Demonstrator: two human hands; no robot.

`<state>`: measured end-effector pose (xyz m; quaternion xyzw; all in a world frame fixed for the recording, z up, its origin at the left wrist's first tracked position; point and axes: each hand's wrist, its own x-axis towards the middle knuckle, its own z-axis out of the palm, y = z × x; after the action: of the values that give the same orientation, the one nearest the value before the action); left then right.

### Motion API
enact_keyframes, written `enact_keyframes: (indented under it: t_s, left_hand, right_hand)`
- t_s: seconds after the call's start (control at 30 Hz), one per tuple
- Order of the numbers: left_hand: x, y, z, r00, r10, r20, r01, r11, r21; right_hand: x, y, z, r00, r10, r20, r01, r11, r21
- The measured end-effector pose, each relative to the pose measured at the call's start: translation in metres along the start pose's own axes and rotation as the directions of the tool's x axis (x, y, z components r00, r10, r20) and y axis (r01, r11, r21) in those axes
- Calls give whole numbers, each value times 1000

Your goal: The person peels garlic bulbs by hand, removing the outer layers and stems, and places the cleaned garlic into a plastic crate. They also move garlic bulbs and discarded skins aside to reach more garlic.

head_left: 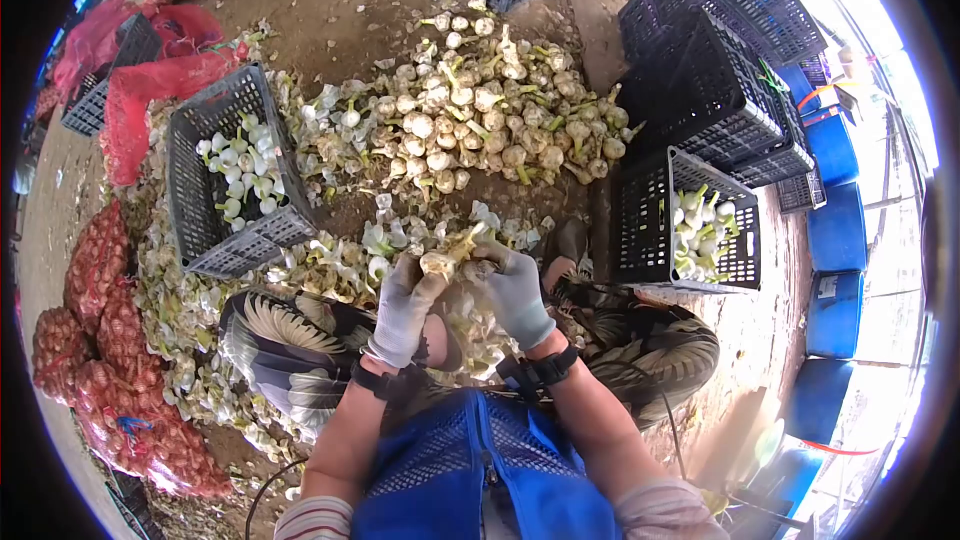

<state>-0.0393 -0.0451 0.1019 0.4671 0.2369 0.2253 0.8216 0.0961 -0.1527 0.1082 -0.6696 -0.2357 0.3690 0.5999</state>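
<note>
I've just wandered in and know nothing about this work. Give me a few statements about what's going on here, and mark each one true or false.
1. The left hand and right hand both wear gloves. True.
2. The crate on the left holds red net sacks. False: it holds pale, cleaned-looking garlic bulbs.
3. A large heap of garlic lies on the ground beyond the hands. True.
4. The blue vest has a zipper down its front. True.
5. The left hand rests on the heap. False: it grips a single bulb on the person's side of the heap.
6. The crate on the right has nothing in it. False: bulbs with stems lie inside.
</note>
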Motion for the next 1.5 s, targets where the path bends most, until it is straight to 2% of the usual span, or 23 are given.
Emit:
enact_keyframes:
  t_s: [0.03, 0.1, 0.23, 0.3, 0.4, 0.47, 0.53, 0.57, 0.63, 0.7, 0.73, 0.8, 0.83, 0.93, 1.0, 1.1, 1.13, 1.2, 1.23, 1.3, 1.37, 1.47, 1.5]
  left_hand:
    - [-2, 6, 3, 1000, -4, -1, 4, 1000, 0]
    - [-4, 16, 8, 987, -159, 30, 162, 953, -255]
    - [7, -1, 4, 1000, -24, -7, 25, 998, 49]
    - [5, -3, 8, 1000, -13, -9, 14, 994, 106]
    - [4, 3, 10, 995, -96, -22, 97, 994, 58]
    - [2, 11, 10, 965, -262, -12, 258, 956, -140]
    - [1, 8, 6, 961, -274, -32, 259, 935, -242]
    - [1, 7, 4, 958, -283, -50, 250, 907, -340]
    - [1, 13, 10, 971, -236, -40, 215, 932, -293]
    - [3, 18, 20, 977, -185, -103, 177, 981, -81]
    - [4, 12, 18, 978, -184, -101, 176, 981, -78]
    - [7, 2, 17, 996, 0, -88, 15, 985, 170]
    - [7, 4, 18, 996, -1, -88, 16, 985, 171]
    - [4, 11, 17, 992, -78, -100, 84, 995, 60]
    - [3, 7, 12, 977, -196, -81, 178, 966, -189]
    - [3, 8, 14, 981, -191, -20, 170, 912, -372]
    - [1, 6, 13, 980, -196, -33, 171, 917, -361]
    - [4, 4, 14, 979, -204, -31, 184, 931, -316]
    - [5, 4, 15, 977, -212, -31, 196, 943, -269]
    - [4, 10, 24, 979, -201, -43, 191, 968, -165]
    - [4, 10, 25, 982, -183, -55, 180, 982, -59]
    - [4, 5, 15, 964, -266, -3, 259, 939, -225]
    - [5, 7, 15, 966, -257, 7, 249, 927, -282]
  right_hand:
    - [0, 1, -2, 1000, 4, -1, -4, 1000, 1]
    - [0, 2, -6, 995, -97, 29, 98, 994, -48]
    - [5, 9, 2, 998, 25, -49, -17, 988, 152]
    - [6, 20, 4, 991, 41, -131, -49, 997, -62]
    - [2, 17, -1, 993, 34, -116, -56, 980, -189]
    - [-2, 9, -2, 994, 34, -107, -60, 966, -253]
    - [-5, 2, -2, 996, 1, -89, 2, 999, 33]
    - [-4, 9, -5, 996, 0, -90, 3, 999, 34]
    - [0, 20, -9, 986, -4, -168, 1, 1000, -23]
    - [3, 21, -5, 989, 33, -144, -35, 999, -11]
    - [4, 17, -1, 993, 51, -104, -51, 999, 5]
    - [5, 8, 8, 996, 0, -91, 0, 1000, -6]
    - [5, 3, 8, 996, 0, -92, 0, 1000, -4]
    - [3, 1, 4, 992, -84, -94, 72, 989, -126]
    - [3, 14, -3, 997, -70, -19, 65, 984, -165]
    - [3, 23, -7, 981, -167, -96, 134, 950, -283]
    - [4, 23, -7, 982, -164, -96, 132, 950, -282]
    - [6, 22, -7, 994, -104, -34, 103, 994, -19]
    - [7, 12, -4, 994, -102, -37, 101, 995, -18]
    - [7, -4, 5, 999, -40, -10, 41, 982, 184]
    - [10, -1, 5, 994, -99, -48, 103, 991, 87]
    - [10, -9, -2, 996, -87, -4, 87, 994, 73]
    - [9, -6, -6, 993, -116, 5, 116, 993, -38]
